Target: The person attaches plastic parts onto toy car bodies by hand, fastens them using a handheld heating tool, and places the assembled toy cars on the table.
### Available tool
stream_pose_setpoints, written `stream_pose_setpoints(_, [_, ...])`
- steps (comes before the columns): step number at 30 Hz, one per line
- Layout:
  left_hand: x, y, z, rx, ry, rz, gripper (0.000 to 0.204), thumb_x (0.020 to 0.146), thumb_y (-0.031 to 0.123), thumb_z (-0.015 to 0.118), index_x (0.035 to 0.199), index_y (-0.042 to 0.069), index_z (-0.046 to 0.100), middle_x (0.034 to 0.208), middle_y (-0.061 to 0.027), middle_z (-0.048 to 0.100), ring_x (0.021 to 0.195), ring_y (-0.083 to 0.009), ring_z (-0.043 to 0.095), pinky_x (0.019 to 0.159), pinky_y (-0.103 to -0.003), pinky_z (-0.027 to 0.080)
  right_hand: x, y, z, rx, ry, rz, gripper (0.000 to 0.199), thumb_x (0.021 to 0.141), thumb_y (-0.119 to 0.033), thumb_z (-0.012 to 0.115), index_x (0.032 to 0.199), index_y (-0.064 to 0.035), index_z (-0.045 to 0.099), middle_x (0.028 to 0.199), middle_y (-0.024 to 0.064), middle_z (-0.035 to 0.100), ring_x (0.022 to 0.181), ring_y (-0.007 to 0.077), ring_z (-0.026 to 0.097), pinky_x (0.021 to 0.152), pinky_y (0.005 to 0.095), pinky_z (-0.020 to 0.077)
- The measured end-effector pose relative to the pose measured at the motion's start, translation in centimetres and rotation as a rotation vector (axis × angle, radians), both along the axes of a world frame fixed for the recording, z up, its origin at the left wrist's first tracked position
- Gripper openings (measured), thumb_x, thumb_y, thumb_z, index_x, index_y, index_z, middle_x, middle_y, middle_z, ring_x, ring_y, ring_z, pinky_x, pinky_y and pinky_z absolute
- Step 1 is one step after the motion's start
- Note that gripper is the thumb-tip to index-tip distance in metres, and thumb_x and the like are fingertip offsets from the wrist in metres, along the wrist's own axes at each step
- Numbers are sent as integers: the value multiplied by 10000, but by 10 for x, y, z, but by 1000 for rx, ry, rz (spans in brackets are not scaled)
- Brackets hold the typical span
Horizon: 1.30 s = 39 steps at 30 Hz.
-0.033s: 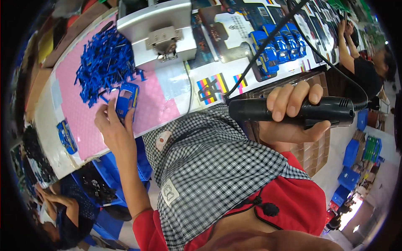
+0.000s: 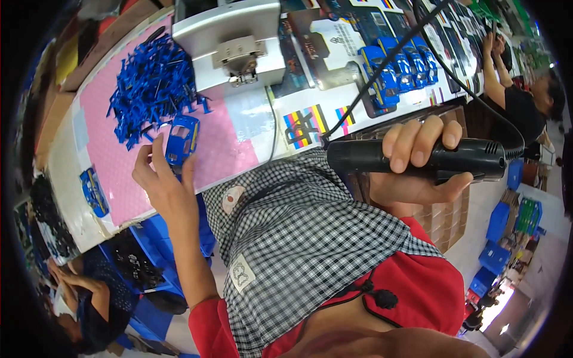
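The left hand (image 2: 166,186), fingers partly spread, pinched a blue toy car (image 2: 181,138), to steady it, I supposed, near-left of the silver machine (image 2: 230,27); the right hand (image 2: 413,150) curled firmly round a black tool (image 2: 356,156), rightward of it.

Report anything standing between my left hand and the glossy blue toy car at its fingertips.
Nothing visible stands between your left hand and the blue toy car; heaped blue plastic pieces lie beyond, toward its left.

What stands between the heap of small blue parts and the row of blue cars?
A silver metal machine, with printed sheets lying between it and the row of blue cars; the head view shows this.
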<state>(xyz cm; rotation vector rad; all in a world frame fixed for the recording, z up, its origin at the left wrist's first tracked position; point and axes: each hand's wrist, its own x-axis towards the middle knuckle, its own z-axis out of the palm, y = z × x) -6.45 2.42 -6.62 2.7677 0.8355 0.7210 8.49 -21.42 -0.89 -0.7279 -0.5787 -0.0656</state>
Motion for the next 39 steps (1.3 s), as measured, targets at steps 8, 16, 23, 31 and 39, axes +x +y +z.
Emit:
stream_pose_setpoints(8, [16, -53, 6, -1004, -270, -533, 343, 727, 37, 730, 1058, 63, 644, 968, -91, 606, 821, -173, 581, 680, -253, 465, -6, 33, 10, 73, -73, 67, 503, 848, -542, 544, 1003, -75, 444, 691, 22, 453, 492, 111, 482, 500, 269, 448])
stream_pose_setpoints(16, [10, -60, -14, -1668, -351, -454, 135, 856, 97, 642, 933, -14, 657, 833, -54, 592, 731, -119, 539, 635, -221, 432, -8, 39, 8, 58, -136, 288, 509, 858, -528, 573, 1081, -100, 411, 775, 63, 479, 563, 177, 514, 591, 339, 454])
stream_pose_setpoints(23, [5, -65, -23, -2362, -384, -406, 273, 930, 242, 559, 987, -21, 611, 819, -47, 573, 670, -99, 498, 589, -211, 419, -14, 51, 9, 75, -199, 245, 509, 839, -492, 588, 1025, -45, 431, 730, 49, 473, 544, 147, 523, 561, 320, 461])
stream_pose_setpoints(31, [3, -70, -21, -2450, -453, -364, 292, 936, 274, 537, 951, -13, 592, 839, -48, 566, 669, -98, 493, 579, -215, 423, -15, 46, 11, -4, -289, 317, 527, 833, -464, 652, 1085, -88, 382, 792, 85, 506, 621, 209, 561, 603, 349, 453])
stream_pose_setpoints(39, [2, -72, -26, -2133, -353, -337, 261, 938, 220, 555, 1031, -17, 611, 847, -40, 578, 709, -88, 514, 565, -209, 436, -18, 50, 3, 46, -267, 251, 537, 828, -470, 656, 1062, -73, 380, 782, 87, 504, 610, 210, 559, 594, 339, 459])
